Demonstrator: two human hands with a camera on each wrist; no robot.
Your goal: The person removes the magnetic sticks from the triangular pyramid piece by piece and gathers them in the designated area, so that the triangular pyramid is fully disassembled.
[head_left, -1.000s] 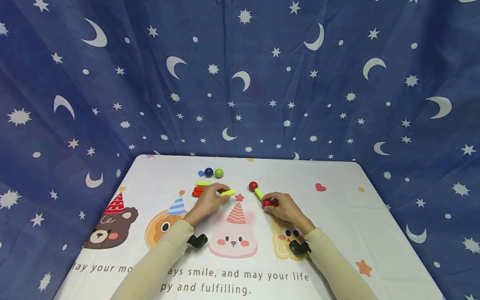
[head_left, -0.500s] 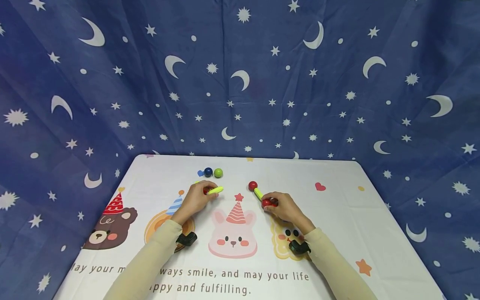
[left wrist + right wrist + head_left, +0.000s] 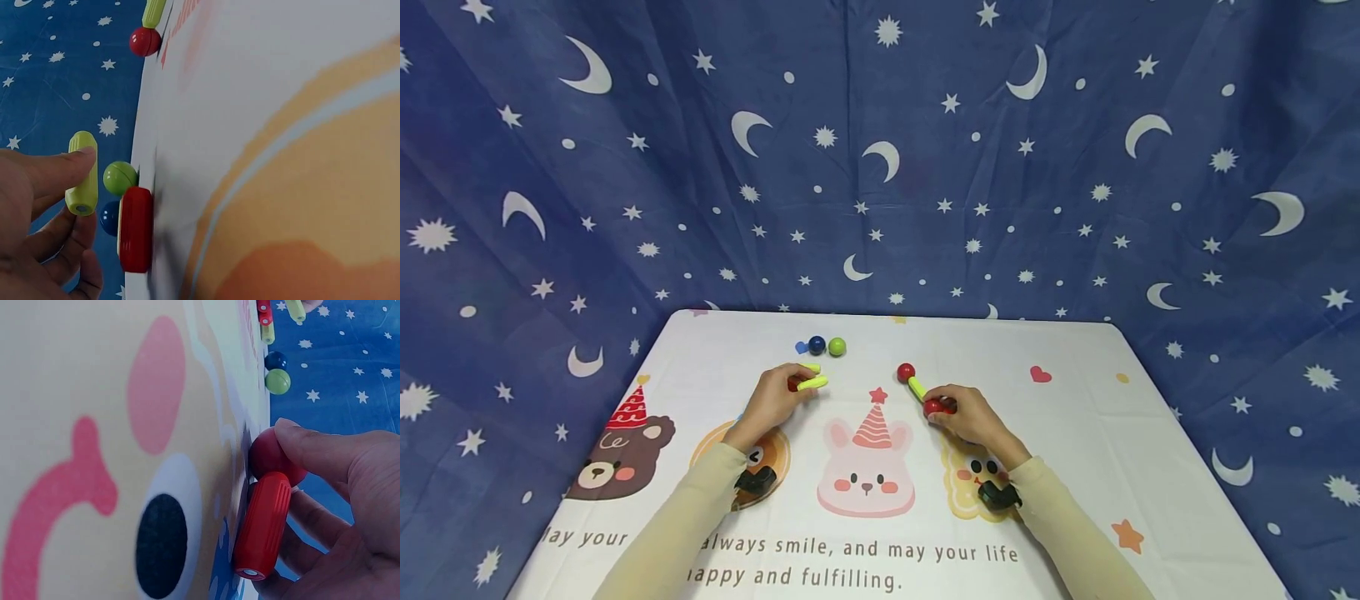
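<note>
My left hand [image 3: 772, 398] pinches a yellow-green rod [image 3: 81, 174] with a metal tip between thumb and fingers, held above the table. Close by, a red rod [image 3: 136, 230] and another yellow-green rod [image 3: 811, 367] lie on the cloth, partly hidden by that hand in the head view. My right hand [image 3: 966, 412] grips a red ball [image 3: 275, 456] low at the table. A red rod [image 3: 265, 525] touches this ball. From the same ball a yellow-green rod [image 3: 917, 387] runs to a second red ball [image 3: 906, 372].
Behind the left hand, a dark blue ball [image 3: 817, 345] and a green ball [image 3: 837, 347] sit side by side. The white printed tablecloth [image 3: 1075, 467] covers the table. A blue star-and-moon curtain [image 3: 880, 167] hangs behind its far edge.
My left hand, with the yellow-green rod, has moved left over the loose rods, covering more of the red ones. My right hand and the joined balls have stayed put.
</note>
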